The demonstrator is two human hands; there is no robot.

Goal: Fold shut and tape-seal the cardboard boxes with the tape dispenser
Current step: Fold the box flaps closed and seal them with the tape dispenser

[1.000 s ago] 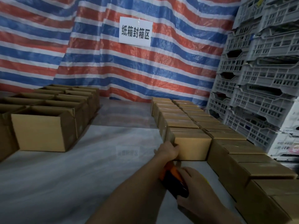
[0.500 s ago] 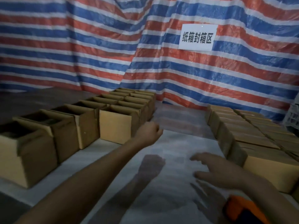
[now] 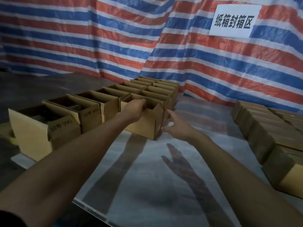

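Note:
An open cardboard box (image 3: 144,123) stands at the near end of the inner row of open boxes (image 3: 154,89), left of centre on the table. My left hand (image 3: 134,108) grips the near top edge of this box, fingers curled over the rim. My right hand (image 3: 176,126) hovers with spread fingers just beside the box's right corner, holding nothing. Sealed boxes (image 3: 268,128) lie in rows at the right. The tape dispenser is out of view.
A second row of open boxes (image 3: 65,117) runs along the left table edge, some marked "10号 (KK)". The pale table top (image 3: 147,177) stretches between the two groups. A striped tarp (image 3: 114,38) with a white sign (image 3: 234,20) hangs behind.
The view has swung left. My hands left the sealed box and the orange dispenser; the left hand reached forward and took hold of an open box's rim, and the right hand moved up beside it.

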